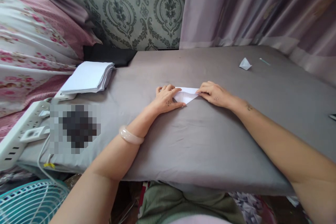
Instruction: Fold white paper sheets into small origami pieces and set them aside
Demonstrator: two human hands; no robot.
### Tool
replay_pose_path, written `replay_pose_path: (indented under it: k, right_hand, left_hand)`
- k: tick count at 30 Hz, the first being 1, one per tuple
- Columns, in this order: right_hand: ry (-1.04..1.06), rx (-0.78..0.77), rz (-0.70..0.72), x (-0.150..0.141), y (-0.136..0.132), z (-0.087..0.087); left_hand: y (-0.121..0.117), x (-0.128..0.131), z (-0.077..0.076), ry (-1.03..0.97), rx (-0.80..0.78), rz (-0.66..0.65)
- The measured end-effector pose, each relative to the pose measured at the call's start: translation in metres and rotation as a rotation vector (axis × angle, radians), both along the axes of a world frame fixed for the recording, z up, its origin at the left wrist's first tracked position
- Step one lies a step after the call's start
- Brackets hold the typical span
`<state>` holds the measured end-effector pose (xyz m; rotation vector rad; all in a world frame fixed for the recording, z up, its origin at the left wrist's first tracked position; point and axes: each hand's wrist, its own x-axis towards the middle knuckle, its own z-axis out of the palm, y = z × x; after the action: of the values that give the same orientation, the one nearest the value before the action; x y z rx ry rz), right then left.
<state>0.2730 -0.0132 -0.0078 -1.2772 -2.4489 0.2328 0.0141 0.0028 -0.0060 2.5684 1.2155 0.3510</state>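
Note:
A white sheet of paper (187, 95), folded into a triangle, lies on the grey cloth-covered surface (199, 136). My left hand (166, 98) rests on its left part with the fingers curled and the thumb pressing the fold. My right hand (214, 92) pinches the paper's right corner with closed fingers. A pale bangle (130, 135) sits on my left wrist.
A stack of white paper (88, 77) lies at the back left, with a small folded paper piece (245, 64) and a thin stick (264, 61) at the back right. A white power strip (23, 129) and a teal fan (31, 201) stand at the left. Curtains and bedding line the back.

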Motion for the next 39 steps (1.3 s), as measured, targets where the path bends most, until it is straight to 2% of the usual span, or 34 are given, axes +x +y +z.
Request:
replay_pose_path:
  k: [6, 11, 18, 24, 34, 39]
  right_hand:
    - [-0.154, 0.083, -0.072, -0.007, -0.012, -0.001]
    - [-0.242, 0.108, -0.072, -0.011, -0.025, 0.001]
    - [-0.165, 0.042, -0.013, -0.003, -0.035, 0.007]
    - [-0.261, 0.022, 0.011, -0.008, -0.026, 0.019]
    - [-0.273, 0.057, -0.03, -0.007, -0.047, 0.009]
    - [-0.244, 0.03, -0.044, -0.003, -0.048, 0.009]
  left_hand:
    - [-0.001, 0.0, 0.0, 0.025, 0.035, -0.029]
    - [-0.003, -0.002, -0.001, 0.036, 0.073, -0.067]
    - [-0.003, -0.003, -0.003, 0.051, 0.121, -0.086]
    - [-0.005, -0.002, 0.001, 0.083, 0.108, -0.083]
    - [-0.008, -0.001, 0.002, 0.115, 0.14, -0.092]
    - [-0.008, -0.001, 0.001, 0.118, 0.167, -0.103]
